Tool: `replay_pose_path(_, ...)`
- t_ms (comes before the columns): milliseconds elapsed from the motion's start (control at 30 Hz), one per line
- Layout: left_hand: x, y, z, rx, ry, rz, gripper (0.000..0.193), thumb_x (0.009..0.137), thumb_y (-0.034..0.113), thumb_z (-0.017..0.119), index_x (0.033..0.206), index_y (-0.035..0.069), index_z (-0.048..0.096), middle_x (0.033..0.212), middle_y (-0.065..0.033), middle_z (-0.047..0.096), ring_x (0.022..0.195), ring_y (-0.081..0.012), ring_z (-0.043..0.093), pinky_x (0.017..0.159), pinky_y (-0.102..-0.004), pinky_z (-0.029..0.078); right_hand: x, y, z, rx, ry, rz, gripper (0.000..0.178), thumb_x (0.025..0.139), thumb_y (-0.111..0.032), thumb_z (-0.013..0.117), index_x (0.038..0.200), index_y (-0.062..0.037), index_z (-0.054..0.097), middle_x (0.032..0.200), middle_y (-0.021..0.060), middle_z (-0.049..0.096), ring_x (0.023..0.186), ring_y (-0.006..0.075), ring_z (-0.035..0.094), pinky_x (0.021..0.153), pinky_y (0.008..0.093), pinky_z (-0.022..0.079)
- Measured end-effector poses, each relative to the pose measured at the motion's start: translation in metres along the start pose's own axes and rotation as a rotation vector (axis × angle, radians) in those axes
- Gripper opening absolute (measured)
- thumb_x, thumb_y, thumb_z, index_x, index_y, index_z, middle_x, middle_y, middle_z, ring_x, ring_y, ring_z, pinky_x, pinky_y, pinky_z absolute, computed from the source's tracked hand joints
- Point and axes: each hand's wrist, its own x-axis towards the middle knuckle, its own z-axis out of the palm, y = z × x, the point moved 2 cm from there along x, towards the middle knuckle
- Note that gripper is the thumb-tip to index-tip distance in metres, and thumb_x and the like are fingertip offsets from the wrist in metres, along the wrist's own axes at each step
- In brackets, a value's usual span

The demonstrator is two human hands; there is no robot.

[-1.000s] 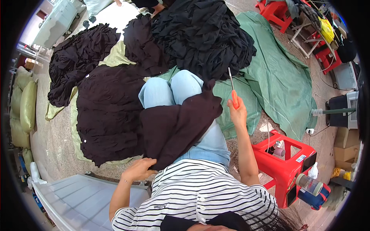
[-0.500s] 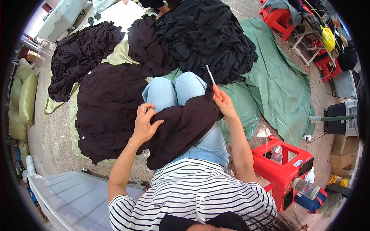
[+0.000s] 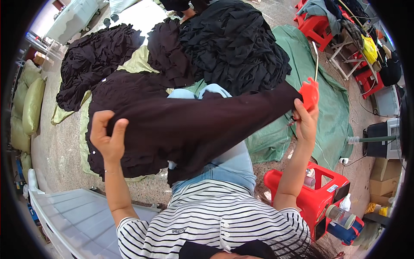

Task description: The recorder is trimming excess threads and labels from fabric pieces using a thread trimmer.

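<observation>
A dark brown piece of cloth point(image 3: 194, 125) is stretched out across my lap, raised above my knees. At its left end my left hand point(image 3: 108, 140) has curled fingers against the cloth, thumb apart; the exact grip is partly hidden. My right hand point(image 3: 305, 123) pinches the cloth's right corner and also holds scissors point(image 3: 308, 94) with red handles, their thin metal blades pointing up and away. Beneath the cloth, my knees in light blue jeans point(image 3: 230, 162) show only in part.
Heaps of dark brown cloth point(image 3: 99, 60) and a black cloth heap point(image 3: 235, 47) lie ahead. A green tarp point(image 3: 327, 121) spreads to the right. Near my right elbow stands a red stool point(image 3: 297, 190) with a jar point(image 3: 340, 216) beside it. A pale plastic bin point(image 3: 82, 216) sits at lower left.
Both hands have moved apart and up, my left to the left and my right to the right with the scissors. The cloth has gone from bunched on my lap to spread between them.
</observation>
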Motion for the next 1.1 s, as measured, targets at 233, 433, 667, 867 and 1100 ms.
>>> replay_pose_path(233, -0.050, -0.048, 0.018, 0.165, -0.448, -0.270, 0.024, 0.084, 0.016, 0.077, 0.089, 0.000, 0.060, 0.078, -0.0113, 0.061, 0.071, -0.0207, 0.062, 0.068, -0.0309, 0.049, -0.027, 0.103, -0.066, -0.363, -0.011, 0.108, 0.062, 0.082, 0.005, 0.067, 0.140, -0.0073, 0.049, 0.122, 0.0008, 0.056, 0.087, 0.0109, 0.057, 0.077, 0.0264, 0.048)
replay_pose_path(433, -0.109, -0.051, 0.065, 0.302, -0.304, -0.111, 0.013, 0.082, 0.006, 0.074, 0.092, 0.003, 0.066, 0.096, -0.0110, 0.066, 0.090, -0.0325, 0.065, 0.079, -0.0422, 0.051, -0.094, 0.123, -0.059, -0.924, 0.048, 0.222, 0.057, 0.088, -0.009, 0.070, 0.142, -0.0087, 0.051, 0.122, 0.0132, 0.065, 0.111, 0.0230, 0.063, 0.098, 0.0357, 0.046)
replay_pose_path(667, -0.098, 0.023, 0.182, -0.329, -0.794, 0.075, 0.022, 0.086, 0.002, 0.067, 0.108, 0.008, 0.066, 0.106, -0.0095, 0.070, 0.093, -0.0331, 0.068, 0.075, -0.0403, 0.056, -0.156, 0.048, -0.003, -1.133, -0.172, 0.050, 0.061, 0.084, -0.022, 0.078, 0.140, -0.0144, 0.055, 0.099, 0.0147, 0.052, 0.089, 0.0353, 0.061, 0.077, 0.0427, 0.052)
replay_pose_path(867, -0.048, 0.038, 0.245, 0.178, -1.312, 0.041, 0.032, 0.084, 0.023, 0.075, 0.110, 0.008, 0.065, 0.100, -0.0153, 0.072, 0.098, -0.0362, 0.068, 0.079, -0.0483, 0.053, -0.199, 0.022, 0.009, -1.088, -0.206, 0.106, 0.045, 0.089, -0.034, 0.071, 0.123, -0.0087, 0.057, 0.106, 0.0167, 0.065, 0.088, 0.0409, 0.066, 0.070, 0.0478, 0.052)
replay_pose_path(1100, -0.078, 0.043, 0.270, 0.087, -1.196, 0.197, 0.032, 0.072, 0.014, 0.083, 0.095, 0.008, 0.062, 0.101, -0.0100, 0.063, 0.089, -0.0340, 0.068, 0.074, -0.0469, 0.054, -0.209, 0.014, 0.001, -1.178, -0.174, 0.202, 0.033, 0.092, -0.035, 0.068, 0.106, -0.0070, 0.059, 0.084, 0.0195, 0.067, 0.072, 0.0436, 0.065, 0.059, 0.0505, 0.049)
